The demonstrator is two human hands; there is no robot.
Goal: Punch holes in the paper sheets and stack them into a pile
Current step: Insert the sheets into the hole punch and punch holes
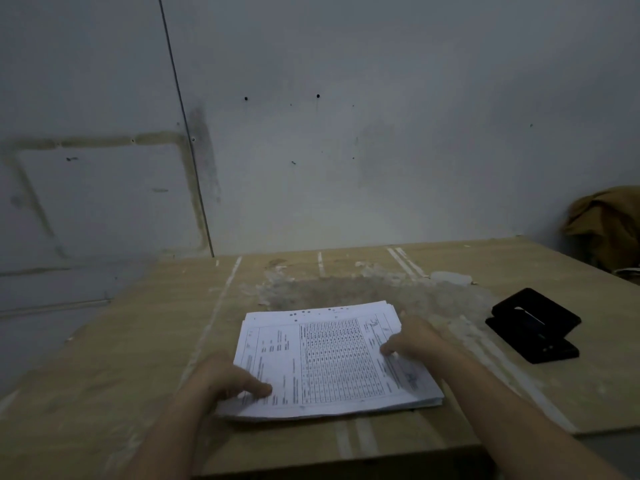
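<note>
A pile of white printed sheets (pixel 329 362) lies flat on the wooden table (pixel 121 358), the top sheet showing a table of figures and several punched holes along its far edge. My left hand (pixel 225 377) grips the pile's near left corner, thumb on top. My right hand (pixel 415 337) holds the pile's right edge, fingers curled onto the top sheet. A black hole punch (pixel 535 325) sits on the table to the right of the pile, apart from both hands.
A stained grey wall (pixel 311 150) rises right behind the table. A crumpled brown cloth (pixel 606 223) lies at the far right. The table's far middle is scuffed and whitish. A lower board edge runs along the near right.
</note>
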